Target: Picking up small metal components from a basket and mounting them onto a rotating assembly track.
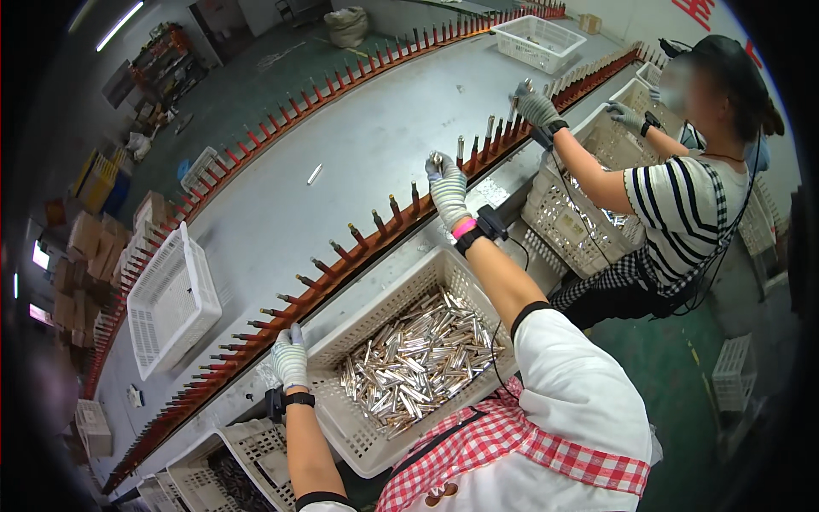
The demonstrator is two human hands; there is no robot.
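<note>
My right hand (447,189), in a striped knit glove, is raised over the near row of upright pegs. Its fingers are closed in a pinch on a small silver metal tube (436,158). Lower down, my left hand (291,360), also gloved, is at the near peg row beside the crate. Its fingers look curled, and what they hold, if anything, is hidden. Between my forearms stands a white perforated plastic crate (368,465) heaped with shiny metal tubes (418,358). Dark-tipped pegs (339,250) line the rail between my hands.
A co-worker (682,196) to my right works along the same rail, beside stacked crates (567,226). An empty white basket (175,299) and a loose tube (315,174) lie on the grey table (281,205). Another peg row (281,115) follows the far edge. Crates (230,461) stand lower left.
</note>
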